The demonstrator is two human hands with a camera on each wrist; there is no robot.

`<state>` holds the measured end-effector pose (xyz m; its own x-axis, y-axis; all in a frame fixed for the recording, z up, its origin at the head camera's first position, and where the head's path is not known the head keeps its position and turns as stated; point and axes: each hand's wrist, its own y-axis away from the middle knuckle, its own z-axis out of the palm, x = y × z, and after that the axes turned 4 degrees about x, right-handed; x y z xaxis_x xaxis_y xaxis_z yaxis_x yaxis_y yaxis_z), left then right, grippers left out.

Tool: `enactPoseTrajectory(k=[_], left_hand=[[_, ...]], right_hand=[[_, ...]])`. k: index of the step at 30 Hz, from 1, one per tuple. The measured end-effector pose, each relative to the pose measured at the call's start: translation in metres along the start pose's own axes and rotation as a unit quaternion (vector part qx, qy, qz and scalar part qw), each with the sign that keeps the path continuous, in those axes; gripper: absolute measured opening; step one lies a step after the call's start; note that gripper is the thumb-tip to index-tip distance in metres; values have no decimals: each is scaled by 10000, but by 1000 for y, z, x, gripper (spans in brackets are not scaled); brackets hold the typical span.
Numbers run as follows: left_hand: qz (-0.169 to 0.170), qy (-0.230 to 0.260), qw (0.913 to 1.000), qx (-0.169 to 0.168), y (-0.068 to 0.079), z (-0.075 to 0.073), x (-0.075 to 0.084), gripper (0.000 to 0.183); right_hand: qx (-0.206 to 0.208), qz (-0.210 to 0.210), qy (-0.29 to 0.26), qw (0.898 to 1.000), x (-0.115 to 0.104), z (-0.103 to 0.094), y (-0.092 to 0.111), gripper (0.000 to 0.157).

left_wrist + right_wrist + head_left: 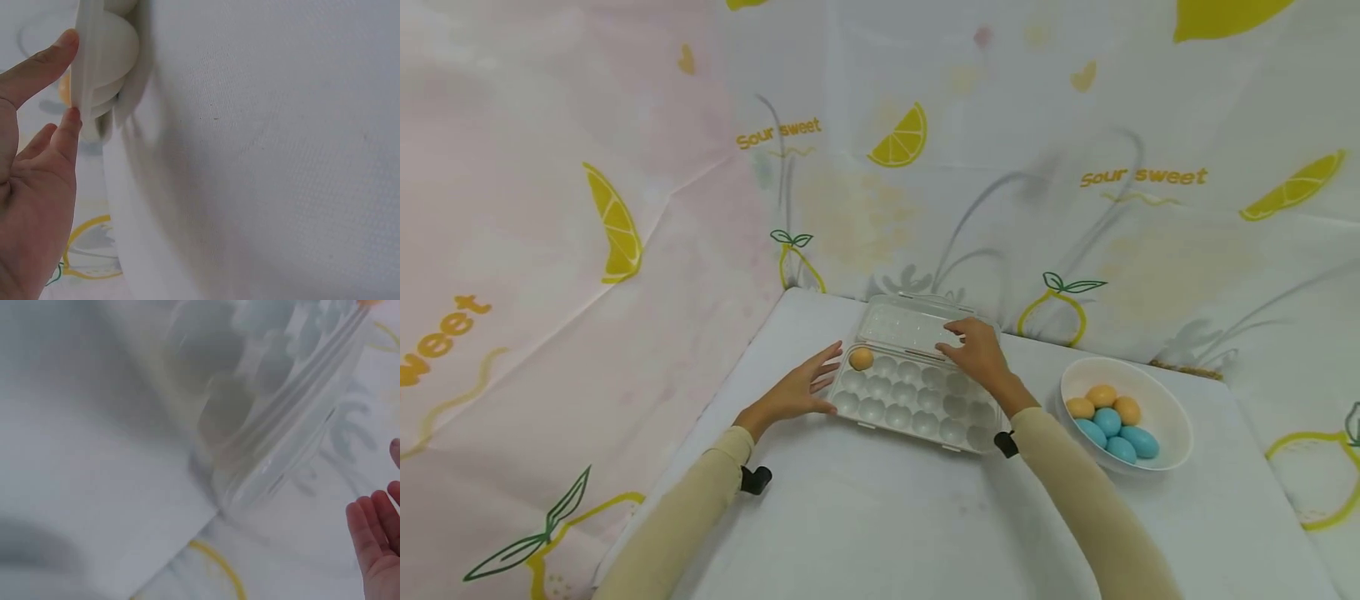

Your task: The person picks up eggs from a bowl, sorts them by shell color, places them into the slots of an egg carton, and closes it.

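Note:
A clear plastic egg tray (897, 417) with several round cups lies on the table, its lid (898, 325) hinged back towards the wall. One orange egg (861, 359) sits in the far left cup. My left hand (793, 390) is at the tray's left end; in the left wrist view its thumb and a fingertip touch the rim (84, 69), fingers extended. Over the right part of the tray and lid hovers my right hand (981, 358), thumb and fingers spread, holding nothing. In the right wrist view its fingers (359, 531) appear at the right edge, apart from the tray.
To the right of the tray stands a white bowl (1176, 425) holding several orange eggs (1102, 395) and blue eggs (1122, 450). A printed cloth wall (1000, 108) rises behind the white table (880, 525) and along its left side.

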<state>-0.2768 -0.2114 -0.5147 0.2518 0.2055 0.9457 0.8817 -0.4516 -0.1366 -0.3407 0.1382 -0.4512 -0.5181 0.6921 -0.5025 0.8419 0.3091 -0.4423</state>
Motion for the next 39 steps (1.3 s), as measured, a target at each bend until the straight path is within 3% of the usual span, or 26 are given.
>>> enactPoseTrajectory(k=[7,13,18,25,31,34,39], left_hand=[[74,-76,9999,28,3,-3,0,119],[70,-112,9999,88,5,-5,-4,119],[33,-51,9999,129,7,-5,-1,120],[-28,-212,9997,126,5,-6,-4,121],[-163,-353,9992,80,7,-3,-4,123],[-123,-363,9992,64,6,-1,-3,123],[-94,-360,9993,93,5,-1,0,123]], right_hand=[[179,-153,896,9957,42,-69,10,30],[9,496,1223,9913,70,-124,26,26],[-509,1212,1418,9811,88,-154,35,30],[-1759,2693,1318,9376,117,-171,54,46],[-2188,3379,918,9108,124,-173,72,45],[-2028,3597,786,9074,126,-170,77,36],[-1661,3692,78,9143,127,-161,82,35]])
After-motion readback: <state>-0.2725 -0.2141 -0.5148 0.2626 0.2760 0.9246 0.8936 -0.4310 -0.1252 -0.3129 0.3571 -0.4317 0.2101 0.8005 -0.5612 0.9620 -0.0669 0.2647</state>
